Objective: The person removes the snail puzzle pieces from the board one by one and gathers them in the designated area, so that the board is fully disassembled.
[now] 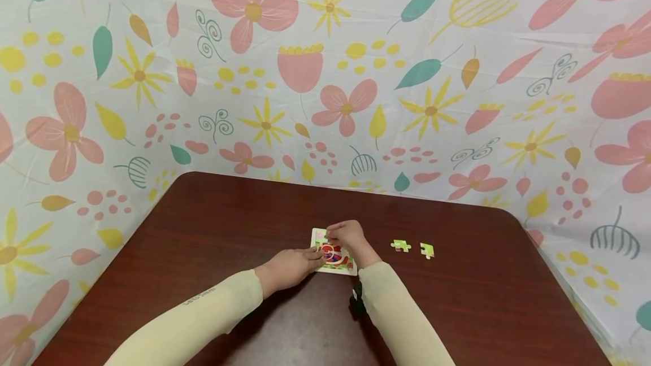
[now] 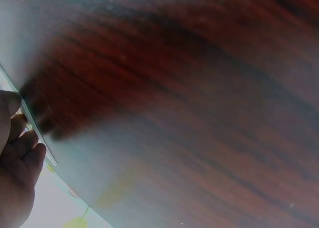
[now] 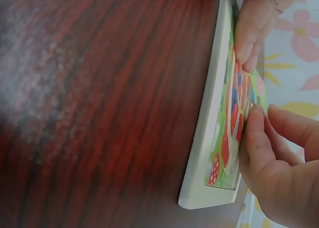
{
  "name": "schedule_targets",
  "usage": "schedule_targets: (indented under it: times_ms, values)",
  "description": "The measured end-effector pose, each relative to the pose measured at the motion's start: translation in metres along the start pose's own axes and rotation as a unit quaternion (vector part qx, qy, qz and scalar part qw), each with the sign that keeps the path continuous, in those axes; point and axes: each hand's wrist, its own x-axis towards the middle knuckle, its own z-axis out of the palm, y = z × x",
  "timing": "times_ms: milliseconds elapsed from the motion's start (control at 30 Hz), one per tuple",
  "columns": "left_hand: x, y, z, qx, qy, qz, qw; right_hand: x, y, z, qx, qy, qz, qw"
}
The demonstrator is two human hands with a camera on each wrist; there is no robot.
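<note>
A small jigsaw puzzle (image 1: 335,269) in a pale frame lies on the table, with a red, blue and green picture. My left hand (image 1: 291,270) rests on its left side with fairly straight fingers. In the right wrist view, those left fingertips (image 3: 244,51) touch the picture. Above the puzzle's upper part is my right hand (image 1: 348,236), its bent fingertips touching the picture. A gap shows between its thumb and forefinger in the right wrist view; whether a piece is held there is hidden. Two loose green puzzle pieces, one nearer (image 1: 400,245) and one farther right (image 1: 427,250), lie to the right.
The dark reddish wooden table (image 1: 229,208) has rounded back corners. Behind and beside it hangs a white cloth (image 1: 356,33) with flowers and leaves. A small black object (image 1: 357,299) shows under the right wrist.
</note>
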Motion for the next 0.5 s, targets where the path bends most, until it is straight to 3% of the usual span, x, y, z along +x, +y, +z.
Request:
schedule_targets:
  times_ms: [267,500]
  values:
    - [-0.0007,-0.0004,0.0021,0.012,0.011,0.008,0.9998,-0.0018,0.0053,0.0058,-0.032,0.018,-0.029,0.9989]
    - [0.0000,0.0006,0.0002,0.010,0.014,0.010,0.9998,-0.0025,0.0057,0.0047,-0.022,0.022,-0.033,0.9990]
